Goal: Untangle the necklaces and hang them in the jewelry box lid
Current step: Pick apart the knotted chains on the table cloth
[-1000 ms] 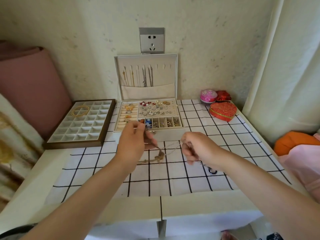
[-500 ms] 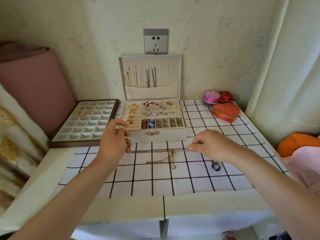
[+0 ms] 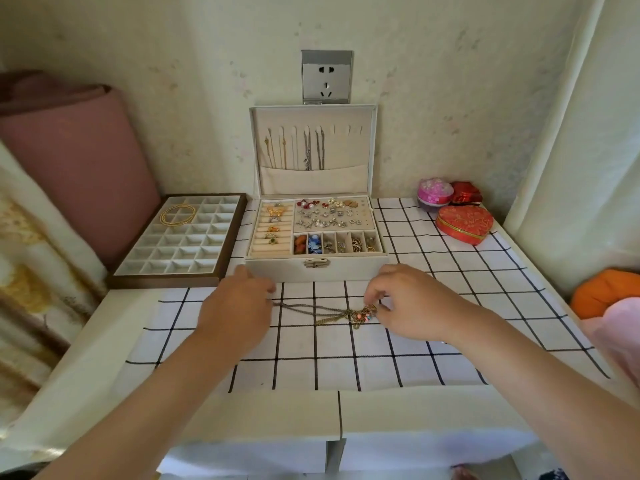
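Both left hand (image 3: 239,308) and right hand (image 3: 410,306) lowered necklaces (image 3: 329,311).

Tangled bronze necklaces (image 3: 322,310) lie stretched sideways on the desk (image 3: 104,341) just before the box (image 3: 277,270), knotted at the right end. Its upright lid (image 3: 353,154) holds several hanging chains (image 3: 306,152).

Centre frame: the left hand (image 3: 239,306) pinches the chain ends of the tangled necklaces (image 3: 329,311) and the right hand (image 3: 410,306) pinches their beaded knot, low over the checked cloth (image 3: 311,368) on the desk (image 3: 86,341). Just behind stands the open jewelry box (image 3: 277,271), with chains hanging in its lid (image 3: 346,181).
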Demonstrator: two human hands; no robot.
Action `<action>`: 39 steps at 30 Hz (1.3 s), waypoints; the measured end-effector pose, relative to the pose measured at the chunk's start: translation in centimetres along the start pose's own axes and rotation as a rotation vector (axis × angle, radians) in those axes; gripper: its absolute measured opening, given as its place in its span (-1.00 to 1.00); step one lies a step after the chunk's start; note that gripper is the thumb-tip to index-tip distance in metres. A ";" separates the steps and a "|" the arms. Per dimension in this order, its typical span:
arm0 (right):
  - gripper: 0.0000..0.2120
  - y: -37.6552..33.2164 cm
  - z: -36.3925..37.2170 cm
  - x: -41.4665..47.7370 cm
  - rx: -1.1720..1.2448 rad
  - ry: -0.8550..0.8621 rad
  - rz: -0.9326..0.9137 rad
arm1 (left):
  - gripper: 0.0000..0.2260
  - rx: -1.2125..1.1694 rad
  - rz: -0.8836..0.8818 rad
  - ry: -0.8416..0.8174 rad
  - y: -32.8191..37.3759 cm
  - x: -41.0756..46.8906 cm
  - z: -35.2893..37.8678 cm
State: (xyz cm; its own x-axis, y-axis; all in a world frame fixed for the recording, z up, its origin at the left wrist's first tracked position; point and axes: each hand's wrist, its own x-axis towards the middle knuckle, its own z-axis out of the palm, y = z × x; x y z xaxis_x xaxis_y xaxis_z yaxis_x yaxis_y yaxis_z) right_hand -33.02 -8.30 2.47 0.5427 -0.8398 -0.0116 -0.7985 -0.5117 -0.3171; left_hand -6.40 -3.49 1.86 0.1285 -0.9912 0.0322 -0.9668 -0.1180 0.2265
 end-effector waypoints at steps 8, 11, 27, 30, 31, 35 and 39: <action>-0.89 0.2 0.7 0.6 0.092 -0.070 -0.020 | -0.80 -0.196 0.489 -0.127 6.1 0.6 2.1; -0.92 0.4 0.8 0.4 0.222 -0.069 0.020 | -0.87 -0.232 0.490 -0.146 6.5 1.1 2.8; -0.88 -1.5 -2.0 0.4 0.814 -0.205 0.170 | -0.82 -0.740 0.214 -0.317 5.8 2.5 -1.2; -0.90 -1.3 -1.9 0.5 0.864 -0.172 0.197 | -0.83 -0.701 0.256 -0.323 5.3 2.4 -1.8; -0.89 -1.2 -1.8 0.5 0.865 -0.153 0.201 | -0.84 -0.690 0.269 -0.318 5.1 2.4 -1.8; -0.87 -1.1 -1.8 0.2 0.822 -0.115 0.174 | -0.86 -0.739 0.271 -0.333 4.9 2.0 -2.0; -0.91 -1.4 -1.7 0.2 0.785 -0.067 0.172 | -0.84 -0.781 0.213 -0.380 5.0 1.7 -2.2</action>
State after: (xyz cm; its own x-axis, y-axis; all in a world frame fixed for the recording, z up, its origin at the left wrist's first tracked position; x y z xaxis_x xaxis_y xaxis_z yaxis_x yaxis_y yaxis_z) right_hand -32.19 -8.08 4.55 0.4634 -0.8698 -0.1693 -0.4695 -0.0789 -0.8794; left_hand -10.56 -5.61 5.22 -0.2529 -0.9567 -0.1438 -0.5181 0.0084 0.8553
